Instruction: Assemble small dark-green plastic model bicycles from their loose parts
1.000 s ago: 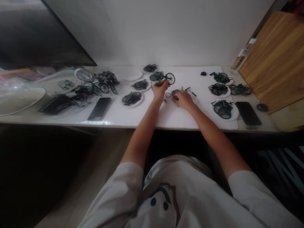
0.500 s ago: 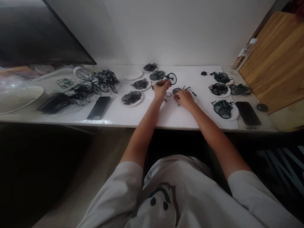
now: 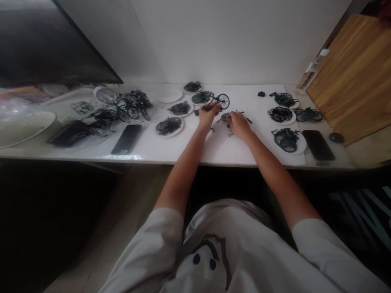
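Note:
My left hand (image 3: pixel 207 116) is closed around a dark miniature bicycle (image 3: pixel 224 101), raised a little over the white work surface. One spoked wheel sticks out beyond the fingertips, while the hand covers much of the rest. To its right, my right hand (image 3: pixel 240 125) is low over the surface with fingers pinched together. What sits between those fingertips is too small to make out. A small wheel (image 3: pixel 225 117) shows beside them, and thin loose parts (image 3: pixel 249 120) lie around that hand.
Plates of dark bicycle parts stand left (image 3: pixel 169 127) and right (image 3: pixel 286 140). An unloaded white plate (image 3: pixel 170 96) is at the back. Assembled miniature bicycles (image 3: pixel 134 103) cluster farther left. Phones (image 3: pixel 126 139) lie on both sides, and a clear bottle (image 3: pixel 311 73) stands back right.
The small ring that lay between my hands no longer shows in its spot. My right hand has shifted slightly; my left hand still holds the bicycle, moved slightly right.

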`<state>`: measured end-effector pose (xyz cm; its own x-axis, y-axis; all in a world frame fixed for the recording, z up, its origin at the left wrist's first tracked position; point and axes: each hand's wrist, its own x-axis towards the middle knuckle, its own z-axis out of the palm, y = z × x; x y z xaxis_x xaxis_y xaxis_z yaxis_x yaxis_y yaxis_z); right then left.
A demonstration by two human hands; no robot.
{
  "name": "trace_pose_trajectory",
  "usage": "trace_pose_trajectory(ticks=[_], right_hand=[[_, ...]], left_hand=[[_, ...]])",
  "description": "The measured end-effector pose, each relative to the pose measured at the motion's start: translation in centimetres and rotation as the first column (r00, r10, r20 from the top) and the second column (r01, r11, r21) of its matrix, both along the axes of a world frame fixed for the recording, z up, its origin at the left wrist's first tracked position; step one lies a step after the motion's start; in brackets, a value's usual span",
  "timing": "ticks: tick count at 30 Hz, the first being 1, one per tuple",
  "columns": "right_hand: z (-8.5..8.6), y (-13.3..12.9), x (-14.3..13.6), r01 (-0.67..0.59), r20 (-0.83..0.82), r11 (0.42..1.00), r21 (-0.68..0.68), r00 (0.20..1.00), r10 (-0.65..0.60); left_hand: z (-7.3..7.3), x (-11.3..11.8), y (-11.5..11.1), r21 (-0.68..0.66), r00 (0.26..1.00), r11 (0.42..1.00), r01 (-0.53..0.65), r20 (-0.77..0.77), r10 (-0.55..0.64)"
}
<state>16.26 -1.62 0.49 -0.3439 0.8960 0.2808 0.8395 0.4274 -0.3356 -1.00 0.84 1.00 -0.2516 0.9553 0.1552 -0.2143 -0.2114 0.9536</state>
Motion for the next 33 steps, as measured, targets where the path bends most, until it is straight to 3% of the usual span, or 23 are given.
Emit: trace_pose_trajectory(ticks=[10, 21, 28, 33], right_hand=[[0.0, 1.3, 2.0, -0.004, -0.121, 1.0, -0.017, 0.993, 0.002], [0.0, 1.6, 2.2, -0.063, -0.177, 0.995, -0.076, 0.983, 0.048], [-0.5, 2.3, 2.3, -0.112, -0.509, 0.991, 0.071, 0.85, 0.133], [-0.5, 2.7, 2.4, -0.052, -0.589, 0.99, 0.132, 0.799, 0.12]], left_hand=[[-0.1, 0.1, 0.2, -0.006, 1.0, 1.0, 0.014, -0.022, -0.014], [-0.1, 0.2, 0.0, -0.012, 1.0, 1.0, 0.016, -0.024, -0.016], [-0.4, 0.1, 0.2, 0.011, 0.995, 0.995, 0.096, -0.037, -0.095], [-0.4, 0.2, -0.1, 0.052, 0.987, 0.986, 0.159, -0.03, -0.157]])
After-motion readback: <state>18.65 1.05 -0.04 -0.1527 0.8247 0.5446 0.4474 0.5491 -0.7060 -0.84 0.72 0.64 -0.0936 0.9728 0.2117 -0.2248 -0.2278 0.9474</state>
